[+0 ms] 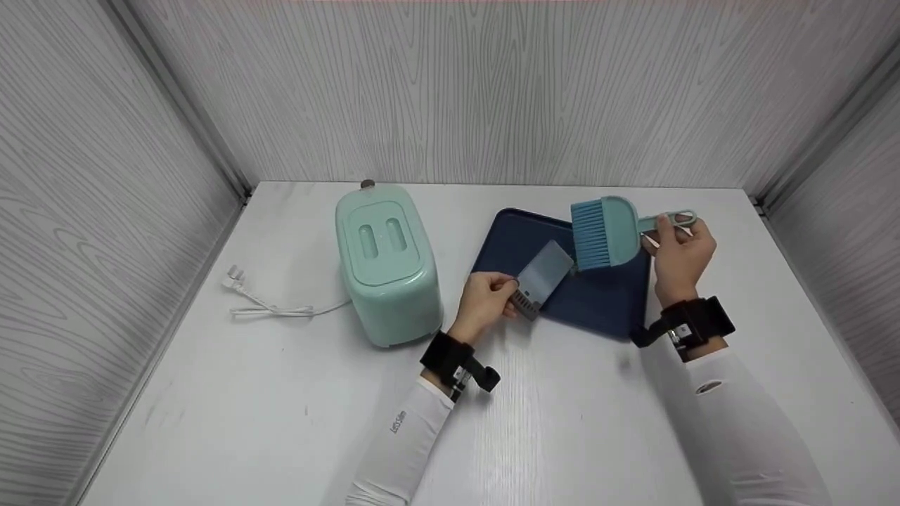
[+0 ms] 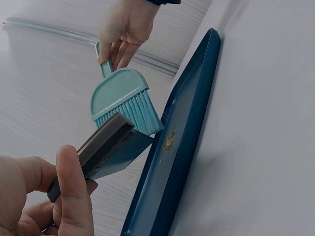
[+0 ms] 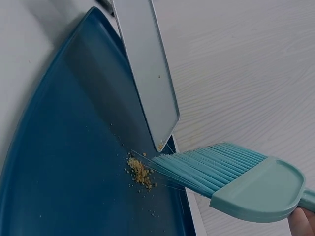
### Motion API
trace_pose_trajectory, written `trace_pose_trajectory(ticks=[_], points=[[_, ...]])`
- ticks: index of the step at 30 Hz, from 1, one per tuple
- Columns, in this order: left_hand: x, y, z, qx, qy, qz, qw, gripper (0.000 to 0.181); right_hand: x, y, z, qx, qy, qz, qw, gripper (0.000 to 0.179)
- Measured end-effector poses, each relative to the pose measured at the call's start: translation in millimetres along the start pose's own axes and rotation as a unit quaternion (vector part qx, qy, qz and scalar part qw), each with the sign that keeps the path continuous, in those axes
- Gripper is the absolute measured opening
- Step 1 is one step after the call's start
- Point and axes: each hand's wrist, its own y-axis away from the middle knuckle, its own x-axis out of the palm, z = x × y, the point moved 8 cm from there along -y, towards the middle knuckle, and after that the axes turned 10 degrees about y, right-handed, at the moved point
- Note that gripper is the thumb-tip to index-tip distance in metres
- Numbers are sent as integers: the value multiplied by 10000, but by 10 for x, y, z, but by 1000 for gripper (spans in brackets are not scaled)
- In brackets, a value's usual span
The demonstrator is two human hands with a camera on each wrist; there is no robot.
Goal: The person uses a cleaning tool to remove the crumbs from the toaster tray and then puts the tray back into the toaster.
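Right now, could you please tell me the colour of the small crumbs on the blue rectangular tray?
The crumbs are yellowish-brown, clearest in the right wrist view.

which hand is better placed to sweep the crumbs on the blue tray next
The right hand, I'd judge: it holds the brush, with its bristles close to the crumbs on the blue tray. The left hand grips the flat grey pan instead.

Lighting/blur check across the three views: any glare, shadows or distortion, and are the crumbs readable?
Head: bright, soft shadows and a pale sheen on the white table, faint pink band along the top edge. Left wrist: dimmer, bluish; crumbs small but visible. Right wrist: also dim, dark shadow across the blue tray, whose edge bows, likely lens distortion; crumbs clearest here.
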Motion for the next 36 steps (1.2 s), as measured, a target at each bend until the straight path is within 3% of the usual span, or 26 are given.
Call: trace_pose_trajectory(ticks=[12, 27, 36], points=[[-5, -11, 1, 132, -92, 92, 9998, 24, 173, 115, 100, 420, -769, 300, 9957, 11], [-13, 2, -17, 84, -187, 35, 9998, 25, 501, 333, 87, 489, -854, 511, 9938, 11], [-12, 7, -29, 69, -217, -9, 9997, 25, 566, 362, 27, 381, -632, 483, 9961, 12]])
